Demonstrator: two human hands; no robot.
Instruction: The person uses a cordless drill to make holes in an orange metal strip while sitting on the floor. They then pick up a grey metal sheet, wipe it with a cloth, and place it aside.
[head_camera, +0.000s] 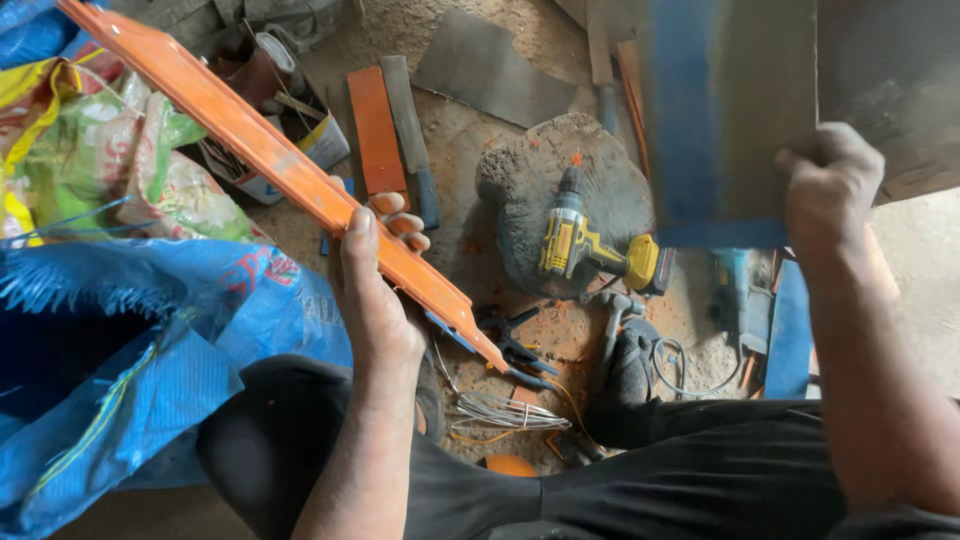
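Dusty floor (450, 130) strewn with tools lies below the seated person. Left hand (375, 290) has its grip closed on a long orange strip (270, 160), which slants from the upper left corner down toward the knees. Right hand (830, 190) grips the lower edge of a blue-painted sheet (720, 120), probably metal. Between them a yellow drill (590, 245) rests on a stone (520, 185), pliers (515, 345) and wire (500, 410) just below. Blue sacking (120, 350) fills the left side.

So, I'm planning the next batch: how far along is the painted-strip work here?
Seemingly done: the orange strip looks fully coated. In hand: left hand holds it; right hand holds a blue-striped sheet. Left: cannot tell; the yellow drill and pliers lie idle.
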